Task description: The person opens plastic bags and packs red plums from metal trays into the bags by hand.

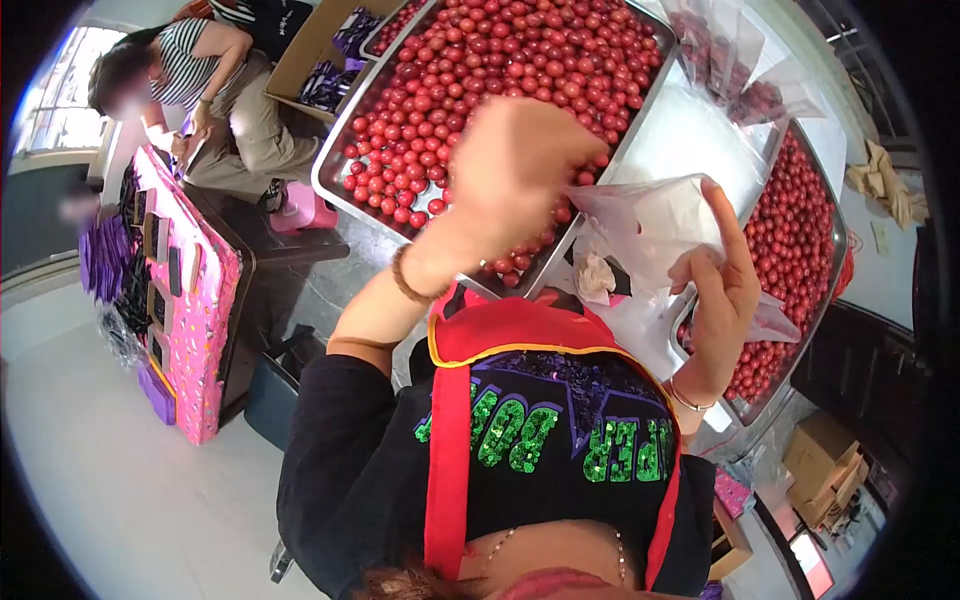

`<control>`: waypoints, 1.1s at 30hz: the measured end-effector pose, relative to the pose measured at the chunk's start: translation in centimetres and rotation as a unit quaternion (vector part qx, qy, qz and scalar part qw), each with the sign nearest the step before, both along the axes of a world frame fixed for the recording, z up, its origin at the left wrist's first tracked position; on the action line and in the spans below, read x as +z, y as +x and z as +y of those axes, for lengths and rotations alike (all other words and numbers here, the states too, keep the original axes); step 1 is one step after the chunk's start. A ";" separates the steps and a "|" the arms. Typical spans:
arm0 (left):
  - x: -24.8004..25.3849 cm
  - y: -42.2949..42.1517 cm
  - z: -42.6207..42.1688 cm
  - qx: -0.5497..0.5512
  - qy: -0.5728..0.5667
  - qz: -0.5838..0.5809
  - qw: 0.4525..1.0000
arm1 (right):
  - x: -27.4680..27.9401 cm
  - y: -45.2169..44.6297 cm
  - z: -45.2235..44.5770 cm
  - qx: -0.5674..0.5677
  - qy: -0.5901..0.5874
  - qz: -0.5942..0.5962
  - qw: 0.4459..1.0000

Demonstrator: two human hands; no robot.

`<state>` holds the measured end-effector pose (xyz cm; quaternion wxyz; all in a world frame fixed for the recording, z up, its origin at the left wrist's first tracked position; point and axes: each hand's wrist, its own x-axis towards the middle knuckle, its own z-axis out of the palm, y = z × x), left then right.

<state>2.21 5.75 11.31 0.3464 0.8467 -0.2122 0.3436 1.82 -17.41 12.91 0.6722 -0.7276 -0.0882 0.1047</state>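
My left hand (525, 155), with a brown bracelet at the wrist, is over a metal tray (335, 160) of small, shiny red balls (470, 70). Motion blurs it. Its fingers look bent downward, but whether they hold anything is hidden. To the right, my right hand (722, 285) grips a clear plastic bag (640, 225) by its edge, thumb and fingers on the film. The bag's mouth is spread toward my left hand, and its far edge lies close to the tray's rim. I cannot make out any balls inside the bag.
A second metal tray (835, 240) of red balls stands at the right. Filled clear bags (725, 70) lie at the back. A crumpled whitish piece (594, 278) sits near the tray. At the left, a person (215, 80) sits by a pink-covered table (205, 330).
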 end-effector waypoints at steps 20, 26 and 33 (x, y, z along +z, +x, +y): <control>-17.2 1.9 9.4 0.281 0.116 0.172 0.937 | 0.7 0.0 1.3 -0.015 0.016 -0.010 1.000; -14.9 1.0 11.1 0.074 -0.656 0.265 0.703 | 0.4 0.0 1.4 -0.033 0.010 -0.024 0.999; -14.8 2.7 11.9 -0.052 -0.648 0.392 0.651 | 0.7 0.1 1.6 -0.003 0.024 -0.005 1.000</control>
